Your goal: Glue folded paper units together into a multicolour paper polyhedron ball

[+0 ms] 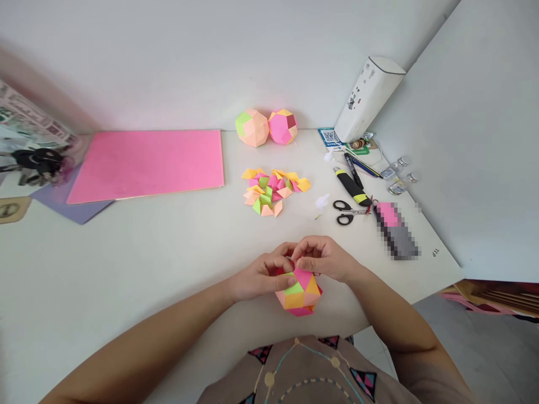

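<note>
Just in front of our body, over the near side of the white table, both our hands meet at a many-sided paper ball. It sits between and slightly below our fingers, in green, yellow, peach and pink. Our left hand holds it from the left, the thumb lying on a green face and the fingers bent over the top. Our right hand grips the upper right, its thumb on a pink face and its fingers curled behind. Both grips are narrow, and the fingertips come close together at the top; we cannot tell whether they pinch a separate piece there.

Beyond our hands we have a loose heap of folded pieces in the same colours. Farther out, by the wall, a peach and green ball touches a mostly pink one. Ahead and to the left of our left hand lies a pink sheet, overlapping a purple sheet.

Ahead and to the right of our right hand we see black-handled scissors, with a black and yellow cutter just beyond them. To the right of the scissors is a pixelated thing, too blurred to name. Farther off, a white box leans at the wall, and two small bottles stand or lie nearby.
</note>
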Demonstrator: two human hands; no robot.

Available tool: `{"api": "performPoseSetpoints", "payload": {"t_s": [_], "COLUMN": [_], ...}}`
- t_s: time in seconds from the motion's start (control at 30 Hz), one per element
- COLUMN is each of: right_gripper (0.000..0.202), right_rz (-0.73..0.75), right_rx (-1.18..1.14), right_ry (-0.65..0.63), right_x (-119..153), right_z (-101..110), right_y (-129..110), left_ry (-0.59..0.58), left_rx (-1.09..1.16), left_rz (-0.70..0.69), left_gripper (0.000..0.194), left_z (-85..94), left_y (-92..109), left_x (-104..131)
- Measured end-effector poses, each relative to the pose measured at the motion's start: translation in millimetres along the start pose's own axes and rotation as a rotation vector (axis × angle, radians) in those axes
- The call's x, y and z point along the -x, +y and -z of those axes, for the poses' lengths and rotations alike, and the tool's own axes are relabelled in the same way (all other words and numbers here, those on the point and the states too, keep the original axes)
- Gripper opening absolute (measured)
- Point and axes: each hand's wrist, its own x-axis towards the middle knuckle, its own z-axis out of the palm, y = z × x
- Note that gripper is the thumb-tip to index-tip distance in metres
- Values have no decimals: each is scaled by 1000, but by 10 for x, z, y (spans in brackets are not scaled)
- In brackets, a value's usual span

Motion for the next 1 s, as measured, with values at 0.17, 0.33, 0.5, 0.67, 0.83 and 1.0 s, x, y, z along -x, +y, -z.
{"api": "performPoseSetpoints", "payload": {"t_s": [0.17, 0.33, 0.5, 0.67, 0.83, 1.0], "right_gripper": [28, 28, 27, 29, 31, 28], "right_rz": [189, 176, 131, 117, 99, 128], "right_rx": [132, 235, 94, -27, -5, -23], "right_ry": [266, 346, 246, 232, 272, 227], "right_x": [13, 29, 5, -50, -51, -34], "right_z": [-6, 15, 29, 5, -20, -42], "right_y": [-57, -70, 1, 70, 98, 80], "left_ry": [125, 246, 265, 230, 216, 185], "left_rx": [67, 128, 124, 107, 45, 100], "left_rz": [-34, -45, 6, 32, 37, 41], "left_gripper": [14, 13, 20, 19, 15, 18], "left_z": [36, 56, 35, 5, -25, 3], "left_y": [-39, -42, -37, -41, -18, -18], "left_x": [-1, -5, -9, -17, -24, -7]}}
